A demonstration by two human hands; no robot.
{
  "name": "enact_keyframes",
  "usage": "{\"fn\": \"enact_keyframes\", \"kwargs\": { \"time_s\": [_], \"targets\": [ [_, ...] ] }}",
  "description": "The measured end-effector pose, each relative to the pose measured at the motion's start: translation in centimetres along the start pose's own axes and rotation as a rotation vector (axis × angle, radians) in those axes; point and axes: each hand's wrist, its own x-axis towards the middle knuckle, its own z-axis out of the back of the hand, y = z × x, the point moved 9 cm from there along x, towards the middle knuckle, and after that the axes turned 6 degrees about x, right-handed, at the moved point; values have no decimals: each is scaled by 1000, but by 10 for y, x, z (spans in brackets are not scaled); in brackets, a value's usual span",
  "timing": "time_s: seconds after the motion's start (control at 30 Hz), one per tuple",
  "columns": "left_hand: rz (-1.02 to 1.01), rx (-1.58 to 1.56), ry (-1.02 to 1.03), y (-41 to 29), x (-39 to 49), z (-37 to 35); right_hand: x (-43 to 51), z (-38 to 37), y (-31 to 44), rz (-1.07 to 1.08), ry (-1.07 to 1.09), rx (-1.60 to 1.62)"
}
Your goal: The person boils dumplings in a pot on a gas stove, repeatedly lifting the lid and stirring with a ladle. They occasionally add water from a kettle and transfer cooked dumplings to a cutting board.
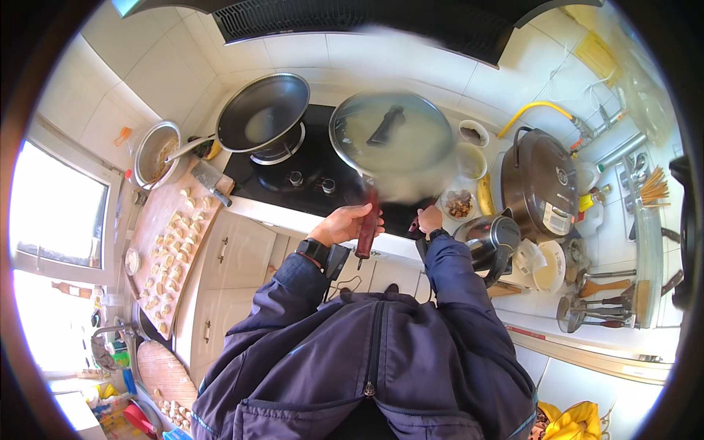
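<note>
My left hand (pixel 336 224) is wrapped around the dark red handle (pixel 367 234) of a pan on the right side of the black gas hob (pixel 269 195). A glass lid (pixel 421 129) with a black knob handle (pixel 386 126) covers this pan. Steam clouds its right and lower edge, and the pan's contents are blurred through the glass. At the hob's front right, my right hand (pixel 430 219) is closed around a second dark red handle (pixel 413 224); what it belongs to is hidden by steam and the hand.
On the left burner stands a wok (pixel 264 113) holding a little liquid. A cleaver (pixel 212 181) lies on a wooden board (pixel 159 214) with several dumplings (pixel 179 242). To the right are a bowl of browned pieces (pixel 459 204), an electric kettle (pixel 487 239) and a rice cooker (pixel 539 181).
</note>
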Motion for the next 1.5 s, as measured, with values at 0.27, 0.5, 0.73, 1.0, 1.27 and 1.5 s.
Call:
{"fn": "enact_keyframes", "kwargs": {
  "time_s": [0.27,0.5,0.73,1.0,1.27,1.5],
  "targets": [
    [12,30,4,-1,1,0,-2,3,-7,-84,-58,107],
    [-13,-19,12,-1,-2,0,-4,10,1,-58,49,36],
    [-2,-44,-7,-1,-2,-1,-15,39,8,-187,-25,249],
    [3,-6,-1,-1,-2,0,-11,30,4,-152,-76,192],
    [-1,-18,10,0,-1,0,-15,36,9,-247,87,185],
    [8,-19,4,0,-2,0,-14,35,11,-199,59,162]
  ]
}}
